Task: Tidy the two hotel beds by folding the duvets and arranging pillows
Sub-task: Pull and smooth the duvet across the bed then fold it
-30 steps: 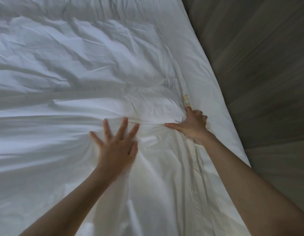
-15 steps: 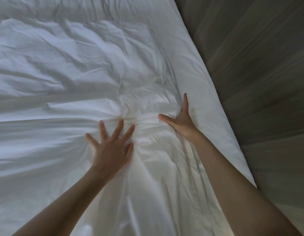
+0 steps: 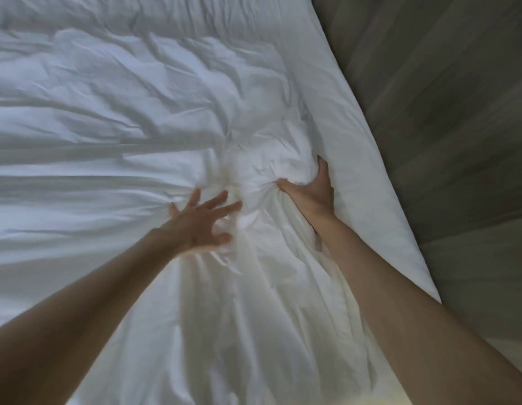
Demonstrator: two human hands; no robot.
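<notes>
A crumpled white duvet [image 3: 113,118] covers the bed and fills most of the view. My left hand [image 3: 201,222] is blurred, its fingers spread over the duvet near the middle, holding nothing. My right hand [image 3: 312,194] stands on its edge just to the right, thumb and straight fingers spread against a bunched bulge of duvet fabric [image 3: 271,168], pressing into it. Folds fan out from the spot between my two hands. No pillow is in view.
The bed's right edge [image 3: 379,176] runs diagonally from the top middle down to the right. Beyond it lies a dark wooden floor [image 3: 446,127].
My right hand uncurled from the fabric, then pushed forward so the duvet bunches against it. My left hand shifted to the right, toward the right hand, and is now blurred by motion.
</notes>
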